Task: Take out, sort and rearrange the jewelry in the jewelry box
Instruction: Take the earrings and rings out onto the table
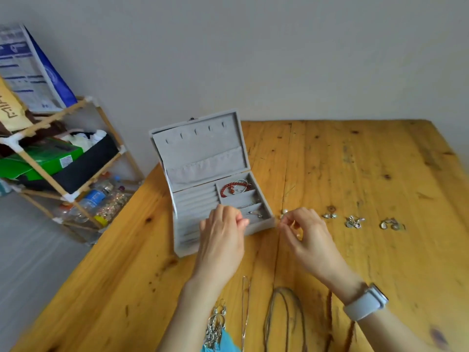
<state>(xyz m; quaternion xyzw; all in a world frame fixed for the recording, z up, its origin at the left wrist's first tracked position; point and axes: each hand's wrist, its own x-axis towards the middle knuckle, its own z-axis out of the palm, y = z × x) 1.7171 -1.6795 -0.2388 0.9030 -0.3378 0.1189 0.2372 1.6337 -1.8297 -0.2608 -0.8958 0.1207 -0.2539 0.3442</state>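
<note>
"Where was the jewelry box [203, 179]?"

"Open on the wooden tabletop [355, 174], a red bead bracelet [232, 187] in its back compartment. The left hand [222, 237] hovered over the ring rolls, fingers pinched together; on what, I couldn't tell."

"And the right hand [307, 237]?"

"Beside the box, fingers nipping a small pearl earring [284, 212]; more earring pairs [354, 221] lay right of it."

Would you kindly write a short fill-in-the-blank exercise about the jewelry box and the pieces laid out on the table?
1. The lid of the grey jewelry box stands ____.
2. The beaded bracelet in the box's back compartment is ____ in colour.
3. The white watch sits on the person's ____ wrist.
4. The small earring sets lie on the wooden table to the ____ of the box.

Missing words: open; red; right; right
</note>
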